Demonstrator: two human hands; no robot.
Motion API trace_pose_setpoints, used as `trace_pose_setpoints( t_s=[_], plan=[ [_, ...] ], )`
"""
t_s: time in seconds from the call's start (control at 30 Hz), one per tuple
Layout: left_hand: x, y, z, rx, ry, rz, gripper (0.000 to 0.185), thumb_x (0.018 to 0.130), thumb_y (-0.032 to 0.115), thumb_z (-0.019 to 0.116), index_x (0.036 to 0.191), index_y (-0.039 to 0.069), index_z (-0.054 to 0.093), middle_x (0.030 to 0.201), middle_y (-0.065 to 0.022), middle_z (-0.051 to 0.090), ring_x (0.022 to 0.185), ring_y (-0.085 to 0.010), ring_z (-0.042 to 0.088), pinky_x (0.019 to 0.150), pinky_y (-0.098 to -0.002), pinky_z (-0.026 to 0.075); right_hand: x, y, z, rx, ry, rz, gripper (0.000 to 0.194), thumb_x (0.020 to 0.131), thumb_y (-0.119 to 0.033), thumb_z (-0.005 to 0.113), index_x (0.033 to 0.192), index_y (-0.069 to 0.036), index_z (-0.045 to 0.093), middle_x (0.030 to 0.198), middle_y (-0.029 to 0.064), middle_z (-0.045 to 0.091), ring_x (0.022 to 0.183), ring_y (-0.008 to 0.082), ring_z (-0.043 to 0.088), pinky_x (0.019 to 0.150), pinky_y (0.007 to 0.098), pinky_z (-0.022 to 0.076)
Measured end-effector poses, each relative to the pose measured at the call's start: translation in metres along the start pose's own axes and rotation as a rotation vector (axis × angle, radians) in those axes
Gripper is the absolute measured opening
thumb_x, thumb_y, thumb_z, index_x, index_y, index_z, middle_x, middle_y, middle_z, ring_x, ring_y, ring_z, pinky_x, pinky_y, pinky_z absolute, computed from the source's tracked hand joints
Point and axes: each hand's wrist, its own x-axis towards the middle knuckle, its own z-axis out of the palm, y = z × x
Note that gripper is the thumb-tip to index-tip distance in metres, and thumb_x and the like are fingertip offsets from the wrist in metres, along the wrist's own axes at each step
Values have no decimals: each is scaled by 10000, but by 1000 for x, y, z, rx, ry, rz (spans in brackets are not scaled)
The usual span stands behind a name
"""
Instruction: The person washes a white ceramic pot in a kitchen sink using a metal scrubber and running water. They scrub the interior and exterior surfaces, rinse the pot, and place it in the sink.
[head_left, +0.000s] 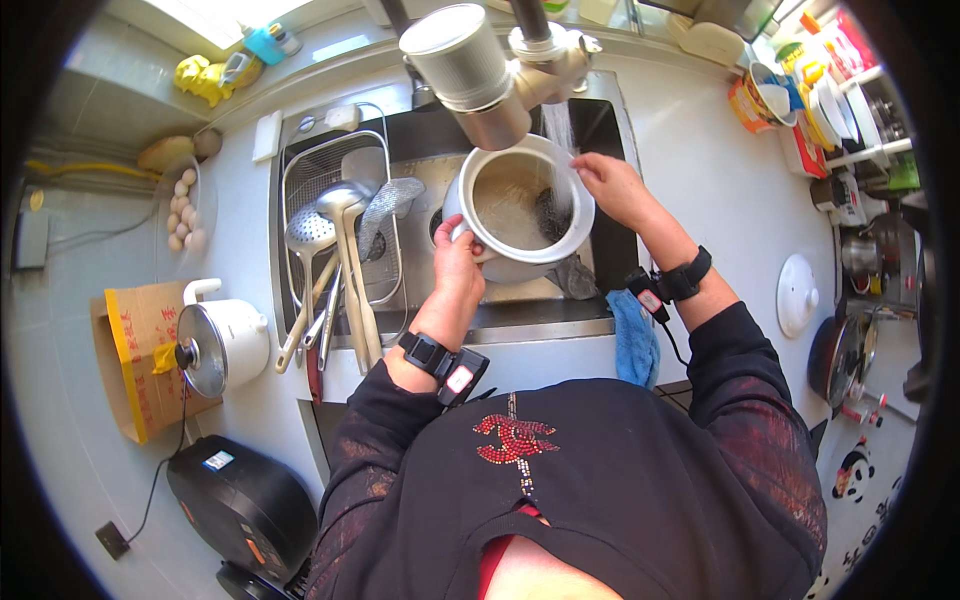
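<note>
A round white pot (463, 199) is held over the sink (491, 296), with cloudy water inside. My left hand (459, 262) grips its handle at the near left. At the far right rim, my right hand (611, 187) has its fingers drawn together against the pot; what they grip there is partly hidden. Running water (556, 131) falls from the faucet (544, 56) into the pot beside that hand. Under the stream lies a dark scouring pad (553, 217), blurred by the water. A grey cloth (576, 279) rests in the sink beside the pot.
A wire basket (395, 259) at the sink's left holds ladles (345, 199) and a skimmer (310, 227). The cylindrical faucet filter (465, 75) hangs above the pot. A blue towel (634, 337) drapes over the front edge. Rightward lies a white lid (796, 295); leftward stands an electric pot (232, 345).
</note>
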Motion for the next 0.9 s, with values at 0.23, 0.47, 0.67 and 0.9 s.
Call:
trace_pose_setpoints(
  t_s=[0.23, 0.47, 0.67, 0.9],
  plan=[
    [-3, -10, -19, -34, 107, -39, 393, 837, -29, 454, 1194, 115, 378, 813, -14, 509, 569, -72, 435, 597, -237, 427, 0, -6, 19, 116, 10, 15, 260, 810, -150, 543, 1029, -21, 594, 931, 218, 625, 893, 374, 600, 777, 385, 483],
    [5, -16, -39, 45, 156, -98, 488, 830, 20, 492, 1272, 111, 304, 999, -82, 533, 777, -162, 555, 674, -316, 484, 14, -5, 14, 121, -110, 67, 263, 816, -176, 532, 1011, -10, 590, 941, 218, 622, 896, 376, 594, 775, 387, 473],
    [3, -18, -33, 109, 136, -132, 500, 850, 70, 503, 1281, 148, 264, 1103, -103, 505, 909, -215, 555, 740, -357, 472, 3, -1, 17, 146, -88, 103, 262, 811, -179, 536, 1000, -10, 602, 936, 213, 624, 885, 360, 605, 771, 372, 477],
    [4, -14, -25, 315, 12, -210, 486, 871, 45, 473, 1305, 102, 262, 1181, -145, 460, 1054, -295, 513, 887, -521, 421, -3, 6, 21, 92, -121, 69, 262, 801, -177, 547, 996, -15, 614, 901, 208, 630, 860, 352, 613, 756, 373, 485]
  ],
)
